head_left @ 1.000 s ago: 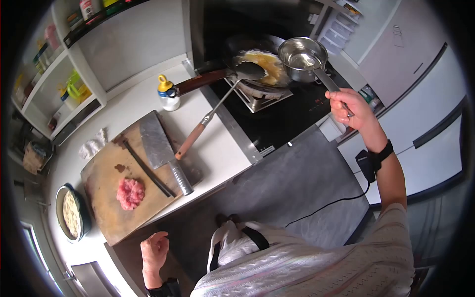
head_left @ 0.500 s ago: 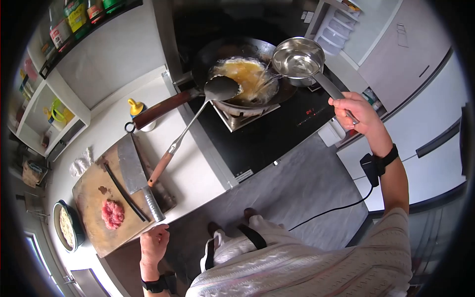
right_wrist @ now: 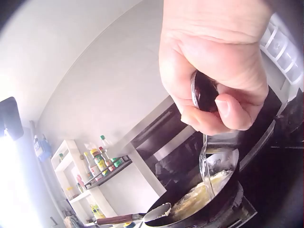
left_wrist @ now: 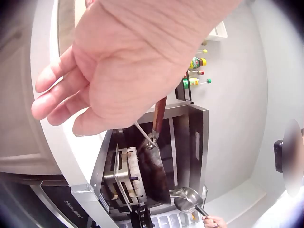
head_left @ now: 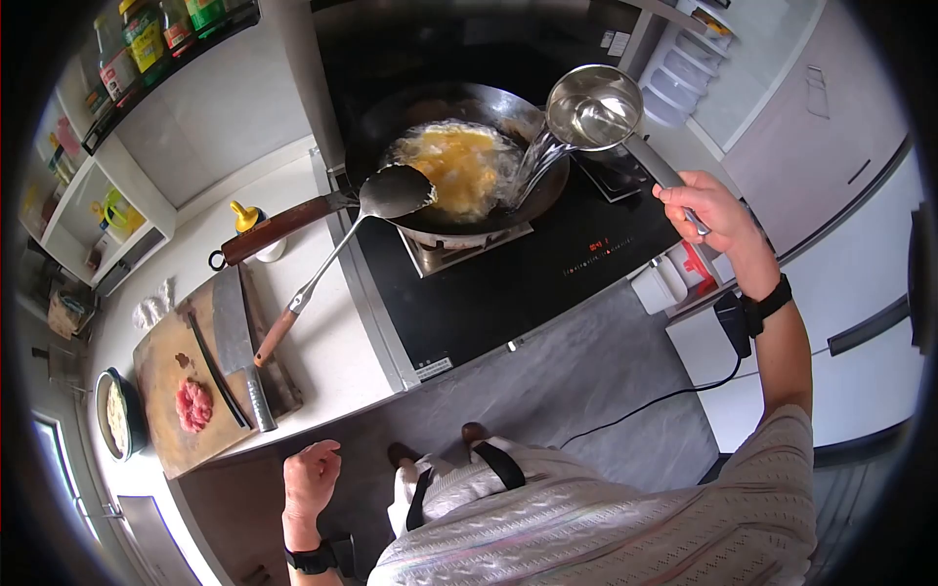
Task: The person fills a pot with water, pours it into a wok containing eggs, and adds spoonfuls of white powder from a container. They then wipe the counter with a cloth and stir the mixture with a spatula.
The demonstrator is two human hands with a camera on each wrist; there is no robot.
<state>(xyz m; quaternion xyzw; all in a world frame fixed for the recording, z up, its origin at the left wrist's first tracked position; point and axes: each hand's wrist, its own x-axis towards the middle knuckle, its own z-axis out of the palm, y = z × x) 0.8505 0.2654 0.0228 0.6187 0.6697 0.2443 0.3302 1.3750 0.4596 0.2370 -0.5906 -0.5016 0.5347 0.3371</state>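
Observation:
My right hand (head_left: 711, 210) grips the handle of a steel saucepan (head_left: 560, 103), tilted over the right side of a dark wok (head_left: 540, 200). A clear stream of water (head_left: 539, 159) runs from the saucepan's lip into the wok, also seen in the right wrist view. Inside the wok, yellow-and-white fried egg (head_left: 454, 166) lies in bubbling liquid. A spatula (head_left: 391, 191) with a wooden end rests across the wok's left rim, beside the wok's wooden handle (head_left: 288, 227). My left hand (head_left: 311, 479) hangs in front of the counter, fingers loosely bent, holding nothing.
On the counter (head_left: 337, 361) a cutting board (head_left: 166, 430) bears a cleaver (head_left: 233, 322), a thin dark strip (head_left: 217, 376) and minced meat (head_left: 193, 404). A yellow-topped bottle (head_left: 244, 215) stands under the wok handle. A bowl (head_left: 134, 410) sits at far left.
The saucepan has tipped over the wok and its water stream has grown thicker. The head view has shifted, so wok and board appear lower and further left. My left hand stays unoccupied.

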